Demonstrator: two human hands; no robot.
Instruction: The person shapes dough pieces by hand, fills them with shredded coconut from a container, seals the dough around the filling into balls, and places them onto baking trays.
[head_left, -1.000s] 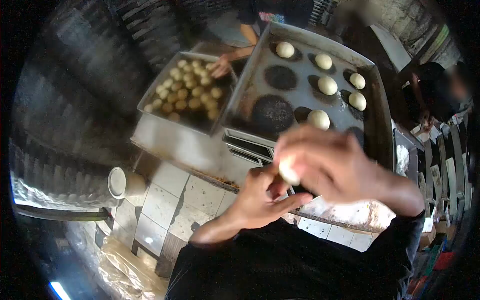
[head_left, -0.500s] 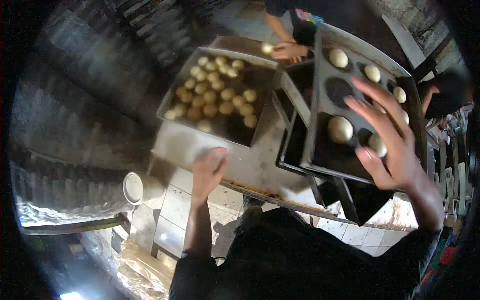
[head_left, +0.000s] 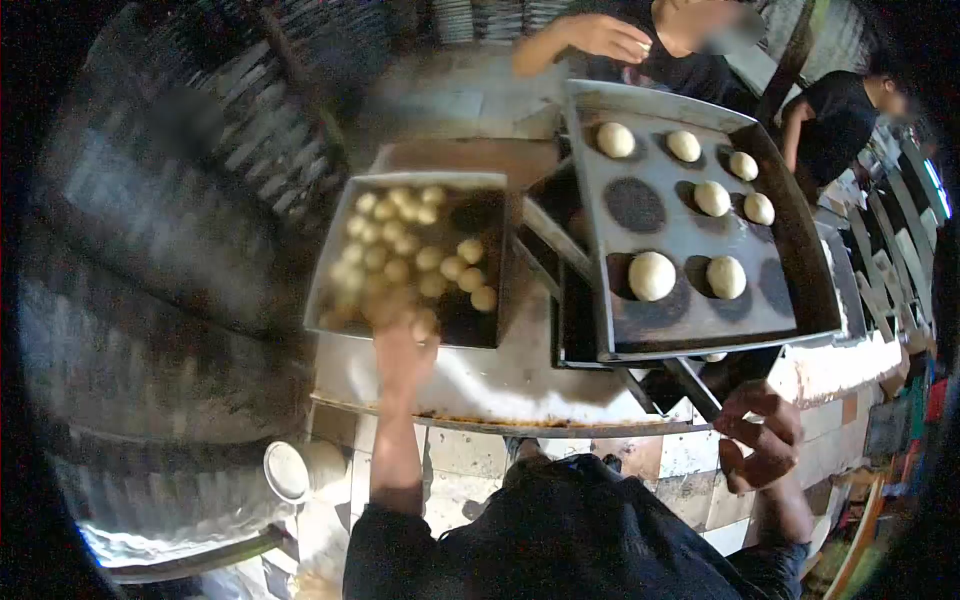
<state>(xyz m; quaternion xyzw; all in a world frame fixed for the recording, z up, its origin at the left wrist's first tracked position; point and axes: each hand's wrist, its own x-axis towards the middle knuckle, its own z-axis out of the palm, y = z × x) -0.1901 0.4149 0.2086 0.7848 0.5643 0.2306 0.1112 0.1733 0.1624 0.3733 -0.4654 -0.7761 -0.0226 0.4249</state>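
My left hand point(head_left: 402, 350) is over the front edge of a shallow metal tray point(head_left: 480, 325) on the left, its fingers at the nearest dough balls point(head_left: 375, 258). Motion smears those fingers, so their grip is unclear. Several small pale dough balls crowd that tray. On the right, a larger dark baking tray point(head_left: 700, 310) rests on other pans, with several bigger round dough pieces point(head_left: 651, 276) spaced apart in it. My right hand point(head_left: 762, 437) is below this tray's front right corner, fingers curled but apart, with no object plainly visible in it.
Stacked pans point(head_left: 580, 310) jut out at angles beneath the right tray. The metal worktable point(head_left: 480, 385) has a rusty front edge. Across it, one person's hand point(head_left: 605, 38) is raised; another person point(head_left: 835, 125) stands farther right. A white bucket point(head_left: 288, 472) stands on the floor at left.
My right hand has left the baking tray and dropped to its front right. My left hand has moved forward to the small dough balls. The person opposite has raised a hand. The view has shifted.
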